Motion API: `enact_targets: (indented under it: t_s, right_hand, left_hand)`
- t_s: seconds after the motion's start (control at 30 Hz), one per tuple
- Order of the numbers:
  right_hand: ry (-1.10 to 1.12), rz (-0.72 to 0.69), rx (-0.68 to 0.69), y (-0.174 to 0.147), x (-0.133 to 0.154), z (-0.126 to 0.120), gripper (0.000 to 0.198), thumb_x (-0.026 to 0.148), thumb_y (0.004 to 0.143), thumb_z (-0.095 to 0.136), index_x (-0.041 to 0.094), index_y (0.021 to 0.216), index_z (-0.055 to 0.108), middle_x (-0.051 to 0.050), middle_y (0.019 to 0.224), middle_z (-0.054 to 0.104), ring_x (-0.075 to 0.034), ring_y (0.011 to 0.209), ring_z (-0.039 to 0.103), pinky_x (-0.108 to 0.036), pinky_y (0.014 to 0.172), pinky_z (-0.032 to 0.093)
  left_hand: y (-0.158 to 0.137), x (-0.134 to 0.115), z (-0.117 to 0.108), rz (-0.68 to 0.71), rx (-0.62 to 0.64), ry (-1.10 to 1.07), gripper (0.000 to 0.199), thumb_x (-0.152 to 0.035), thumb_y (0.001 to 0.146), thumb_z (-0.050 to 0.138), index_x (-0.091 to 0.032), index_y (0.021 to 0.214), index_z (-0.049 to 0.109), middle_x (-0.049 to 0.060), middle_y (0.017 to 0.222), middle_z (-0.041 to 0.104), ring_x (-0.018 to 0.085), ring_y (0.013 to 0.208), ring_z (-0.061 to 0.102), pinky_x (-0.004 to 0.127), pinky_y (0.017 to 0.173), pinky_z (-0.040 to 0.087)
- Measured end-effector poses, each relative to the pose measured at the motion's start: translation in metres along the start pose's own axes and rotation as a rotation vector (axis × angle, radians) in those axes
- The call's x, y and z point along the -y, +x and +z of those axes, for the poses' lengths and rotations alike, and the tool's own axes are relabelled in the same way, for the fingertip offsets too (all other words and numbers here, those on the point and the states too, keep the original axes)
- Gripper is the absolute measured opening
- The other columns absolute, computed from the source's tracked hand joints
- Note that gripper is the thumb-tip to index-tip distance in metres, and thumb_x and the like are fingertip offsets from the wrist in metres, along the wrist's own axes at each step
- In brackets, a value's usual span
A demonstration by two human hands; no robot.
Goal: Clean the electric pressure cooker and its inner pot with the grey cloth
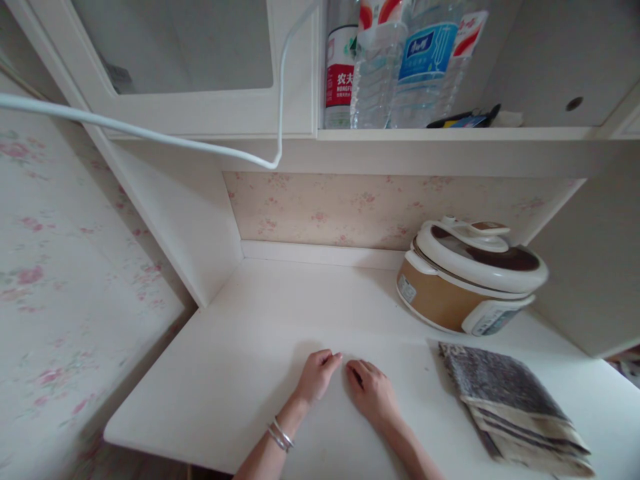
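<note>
left hand [317,377] and right hand [374,392], both loosely curled, are rested side by side on a white tabletop [210,380]; a folded striped towel [507,393] is laid to their right, a lidded electric cooker [440,293] ahead and right of them.

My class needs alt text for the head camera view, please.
A person's curled left hand and right hand are close but apart over a white tabletop. To the right are a folded cloth and lidded cooker; bottles stand on a shelf above.
</note>
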State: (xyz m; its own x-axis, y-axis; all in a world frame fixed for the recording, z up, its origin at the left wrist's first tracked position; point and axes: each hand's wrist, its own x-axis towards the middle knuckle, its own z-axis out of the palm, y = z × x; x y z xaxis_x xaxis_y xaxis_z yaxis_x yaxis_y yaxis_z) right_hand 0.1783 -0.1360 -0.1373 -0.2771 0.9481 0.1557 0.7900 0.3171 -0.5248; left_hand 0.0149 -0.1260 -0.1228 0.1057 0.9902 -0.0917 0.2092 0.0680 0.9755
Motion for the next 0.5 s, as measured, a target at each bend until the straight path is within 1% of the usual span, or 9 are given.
enact_targets:
  t_s: [0.2, 0.5]
  right_hand:
    - [-0.014, 0.002, -0.004, 0.0003, 0.0006, 0.0004, 0.031, 0.029, 0.096, 0.035, 0.022, 0.092, 0.066, -0.004, 0.086, 0.067, -0.018, 0.082, 0.062, -0.028, 0.074, 0.042]
    - [0.012, 0.001, -0.001, 0.0003, 0.0017, 0.0003, 0.032, 0.028, 0.095, 0.035, 0.021, 0.092, 0.067, -0.006, 0.087, 0.068, -0.019, 0.084, 0.063, -0.028, 0.076, 0.043]
  left_hand:
    - [0.0002, 0.0015, 0.0009, 0.014, -0.013, -0.002, 0.046, -0.053, 0.084, 0.051, -0.021, 0.057, 0.031, -0.007, 0.053, 0.025, 0.010, 0.054, 0.025, 0.026, 0.052, 0.021]
    - [0.0004, 0.0031, 0.0001, 0.020, -0.009, -0.004, 0.047, -0.054, 0.085, 0.051, -0.021, 0.057, 0.032, -0.007, 0.053, 0.027, 0.010, 0.054, 0.027, 0.026, 0.052, 0.021]
